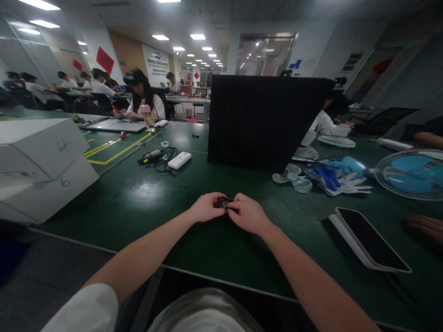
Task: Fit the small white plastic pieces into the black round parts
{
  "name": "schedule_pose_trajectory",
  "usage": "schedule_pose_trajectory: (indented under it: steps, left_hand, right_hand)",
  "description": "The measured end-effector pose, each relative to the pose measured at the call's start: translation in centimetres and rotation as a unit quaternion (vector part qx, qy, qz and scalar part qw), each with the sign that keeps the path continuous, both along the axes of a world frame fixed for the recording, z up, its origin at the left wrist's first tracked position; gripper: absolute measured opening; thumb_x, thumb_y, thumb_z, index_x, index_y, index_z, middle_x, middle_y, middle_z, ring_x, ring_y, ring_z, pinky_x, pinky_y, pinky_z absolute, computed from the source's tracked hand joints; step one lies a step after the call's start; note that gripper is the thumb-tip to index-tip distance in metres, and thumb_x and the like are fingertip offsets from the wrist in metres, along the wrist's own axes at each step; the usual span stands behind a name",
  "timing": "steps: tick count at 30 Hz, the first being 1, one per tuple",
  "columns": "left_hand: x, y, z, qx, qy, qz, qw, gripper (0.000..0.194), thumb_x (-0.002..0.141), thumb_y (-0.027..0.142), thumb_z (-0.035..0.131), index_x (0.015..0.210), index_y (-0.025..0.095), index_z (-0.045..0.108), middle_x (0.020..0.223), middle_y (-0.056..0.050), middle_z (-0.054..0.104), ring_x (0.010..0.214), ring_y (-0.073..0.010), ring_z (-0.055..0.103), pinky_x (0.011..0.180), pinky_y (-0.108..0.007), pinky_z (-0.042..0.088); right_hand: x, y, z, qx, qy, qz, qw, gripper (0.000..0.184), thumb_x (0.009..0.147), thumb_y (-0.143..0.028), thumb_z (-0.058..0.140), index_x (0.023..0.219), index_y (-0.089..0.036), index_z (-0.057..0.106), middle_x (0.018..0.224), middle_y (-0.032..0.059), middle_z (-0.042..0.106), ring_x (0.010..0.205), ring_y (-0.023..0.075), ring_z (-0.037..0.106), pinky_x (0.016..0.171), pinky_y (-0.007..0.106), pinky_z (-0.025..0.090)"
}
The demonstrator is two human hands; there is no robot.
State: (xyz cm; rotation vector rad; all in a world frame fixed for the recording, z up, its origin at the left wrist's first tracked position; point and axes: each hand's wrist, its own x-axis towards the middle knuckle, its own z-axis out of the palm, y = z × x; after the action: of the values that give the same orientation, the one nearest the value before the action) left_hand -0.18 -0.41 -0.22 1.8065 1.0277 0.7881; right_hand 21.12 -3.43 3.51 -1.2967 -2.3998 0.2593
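Both hands meet above the near middle of the green table (194, 249). Between them is a small dark object (224, 203) with a round, shiny part at its centre; its kind is too small to make out. My left hand (206, 207) is closed on its left side, thumb below and fingers above. My right hand (249, 213) pinches it from the right, the fingertips close to the round part. Much of the object is hidden by the fingers.
White boxes (41, 175) stand at the left. Farther back lie a white power bank (179, 160) and black cables (162, 159). A large black panel (263, 122) stands ahead. On the right are gloves (334, 180), a blue fan (411, 173), a phone (372, 237) and another person's hand (425, 228).
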Motion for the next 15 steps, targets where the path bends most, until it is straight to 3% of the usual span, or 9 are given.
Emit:
schedule_pose_trajectory:
  steps: [4, 7, 12, 15]
  left_hand:
    - [0.0, 0.2, 0.1, -0.001, 0.002, 0.033, 0.999, 0.053, 0.077, 0.026, 0.076, 0.128, 0.017, 0.065, 0.111, -0.011, 0.075, 0.096, -0.0214, 0.071, 0.09, -0.036, 0.056]
    - [-0.2, 0.3, 0.3, -0.002, 0.006, 0.052, 0.999, 0.054, 0.079, 0.028, 0.075, 0.131, 0.019, 0.064, 0.11, -0.01, 0.074, 0.095, -0.021, 0.071, 0.087, -0.036, 0.056]
    - [-0.4, 0.3, 0.6, -0.016, 0.012, 0.097, 0.995, 0.052, 0.081, 0.03, 0.074, 0.13, 0.018, 0.064, 0.107, -0.011, 0.074, 0.088, -0.0201, 0.07, 0.082, -0.035, 0.058]
    - [-0.3, 0.4, 0.5, -0.01, 0.017, 0.101, 0.995, 0.052, 0.08, 0.03, 0.074, 0.13, 0.017, 0.064, 0.108, -0.01, 0.074, 0.091, -0.0207, 0.07, 0.083, -0.035, 0.058]
  right_hand:
    - [1.3, 0.8, 0.7, 0.045, 0.051, -0.047, 0.997, 0.025, 0.092, -0.039, 0.061, 0.104, -0.026, 0.078, 0.1, 0.0065, 0.068, 0.08, 0.0187, 0.063, 0.067, 0.032, 0.049]
    - [3.0, 2.1, 1.4, 0.049, 0.055, -0.107, 0.991, 0.028, 0.093, -0.045, 0.059, 0.1, -0.025, 0.078, 0.091, 0.0059, 0.071, 0.077, 0.0196, 0.063, 0.067, 0.033, 0.047]
    - [3.9, 3.0, 1.2, -0.048, -0.018, -0.198, 0.979, 0.045, 0.081, -0.068, 0.066, 0.084, -0.025, 0.075, 0.074, 0.0051, 0.07, 0.062, 0.0195, 0.061, 0.053, 0.031, 0.038]
    - [3.5, 3.0, 0.1, -0.113, -0.054, -0.203, 0.971, 0.038, 0.074, -0.061, 0.076, 0.086, -0.026, 0.074, 0.076, 0.0049, 0.071, 0.062, 0.0203, 0.063, 0.05, 0.03, 0.037]
